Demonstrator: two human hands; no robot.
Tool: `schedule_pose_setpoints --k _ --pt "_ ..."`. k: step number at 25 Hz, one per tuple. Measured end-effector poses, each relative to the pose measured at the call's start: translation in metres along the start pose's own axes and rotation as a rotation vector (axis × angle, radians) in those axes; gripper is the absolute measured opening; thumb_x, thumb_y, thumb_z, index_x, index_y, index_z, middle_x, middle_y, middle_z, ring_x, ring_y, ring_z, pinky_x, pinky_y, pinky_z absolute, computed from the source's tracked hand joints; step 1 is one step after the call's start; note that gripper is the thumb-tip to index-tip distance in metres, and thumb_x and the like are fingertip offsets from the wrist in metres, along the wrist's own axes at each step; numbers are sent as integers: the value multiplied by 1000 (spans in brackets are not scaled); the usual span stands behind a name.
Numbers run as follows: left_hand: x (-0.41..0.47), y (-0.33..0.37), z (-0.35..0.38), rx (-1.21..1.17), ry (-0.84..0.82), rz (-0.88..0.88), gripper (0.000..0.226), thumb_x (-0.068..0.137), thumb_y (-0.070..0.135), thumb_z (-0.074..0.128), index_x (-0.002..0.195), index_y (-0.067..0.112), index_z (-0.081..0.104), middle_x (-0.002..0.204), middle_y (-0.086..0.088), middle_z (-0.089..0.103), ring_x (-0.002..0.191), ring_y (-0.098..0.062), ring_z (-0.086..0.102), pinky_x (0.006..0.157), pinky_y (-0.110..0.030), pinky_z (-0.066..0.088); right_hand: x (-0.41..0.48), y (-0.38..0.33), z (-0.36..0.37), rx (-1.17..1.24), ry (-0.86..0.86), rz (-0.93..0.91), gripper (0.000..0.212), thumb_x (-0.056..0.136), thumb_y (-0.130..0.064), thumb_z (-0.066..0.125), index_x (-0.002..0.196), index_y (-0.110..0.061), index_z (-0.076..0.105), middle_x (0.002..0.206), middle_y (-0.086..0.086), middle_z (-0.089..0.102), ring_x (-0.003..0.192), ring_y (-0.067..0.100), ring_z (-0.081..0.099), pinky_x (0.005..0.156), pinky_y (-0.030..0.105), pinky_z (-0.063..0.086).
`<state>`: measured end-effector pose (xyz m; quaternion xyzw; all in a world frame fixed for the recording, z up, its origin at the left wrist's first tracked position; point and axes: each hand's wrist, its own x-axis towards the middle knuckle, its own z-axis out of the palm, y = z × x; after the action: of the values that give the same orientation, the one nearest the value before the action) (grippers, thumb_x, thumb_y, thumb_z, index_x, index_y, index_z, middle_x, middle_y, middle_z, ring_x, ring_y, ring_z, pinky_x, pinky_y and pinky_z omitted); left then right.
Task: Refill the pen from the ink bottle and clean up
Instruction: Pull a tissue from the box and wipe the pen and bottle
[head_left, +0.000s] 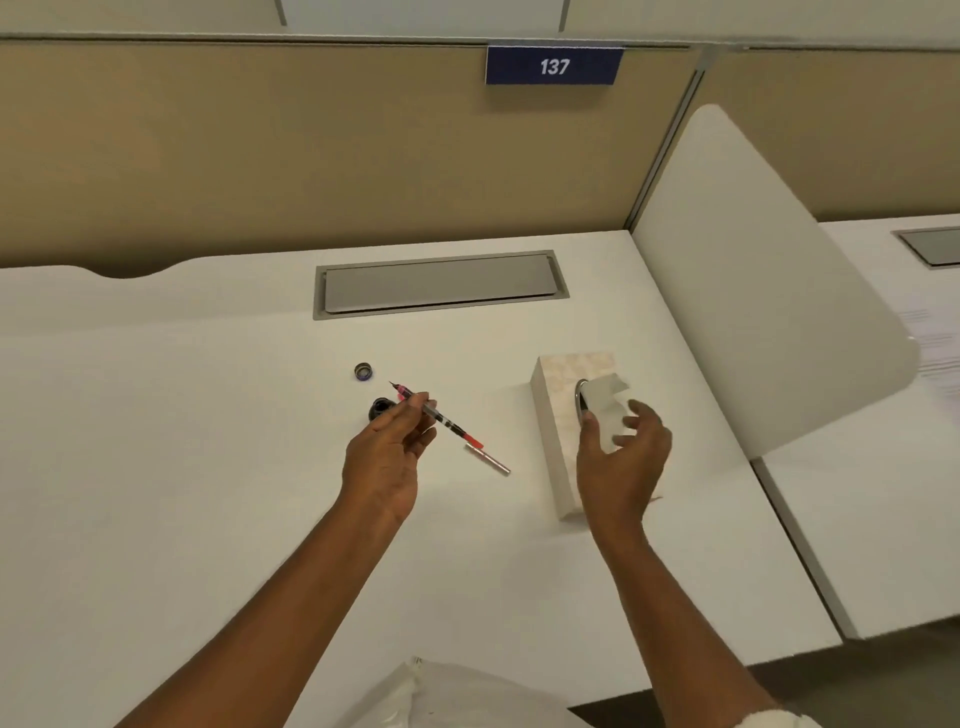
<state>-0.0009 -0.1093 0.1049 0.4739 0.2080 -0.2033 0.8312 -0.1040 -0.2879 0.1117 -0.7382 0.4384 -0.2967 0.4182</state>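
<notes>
Presently, my left hand (387, 457) pinches the inked pen (436, 413) over the uncapped ink bottle (382, 408); my right hand (621, 457), fingers spread, reaches for a tissue (613, 415); drips could stain the desk (208, 415).

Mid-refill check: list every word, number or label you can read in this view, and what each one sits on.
"137": white digits on a blue sign at the top edge of the tan partition.
Papers on the neighbouring desk, far right: printed lines, too blurred to read.
Pen, ink bottle, bottle cap: no legible marking.
Tissue box: faint pattern only, no text.
</notes>
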Motion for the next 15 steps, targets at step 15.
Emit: schedule_pose_setpoints --k 15 --pt "12 -112 97 69 -184 -399 12 87 6 58 93 -4 62 93 -20 67 97 -38 62 89 -45 51 104 69 6 -341 -543 -118 36 84 -7 65 119 -10 62 107 18 65 102 33 59 78 26 39"
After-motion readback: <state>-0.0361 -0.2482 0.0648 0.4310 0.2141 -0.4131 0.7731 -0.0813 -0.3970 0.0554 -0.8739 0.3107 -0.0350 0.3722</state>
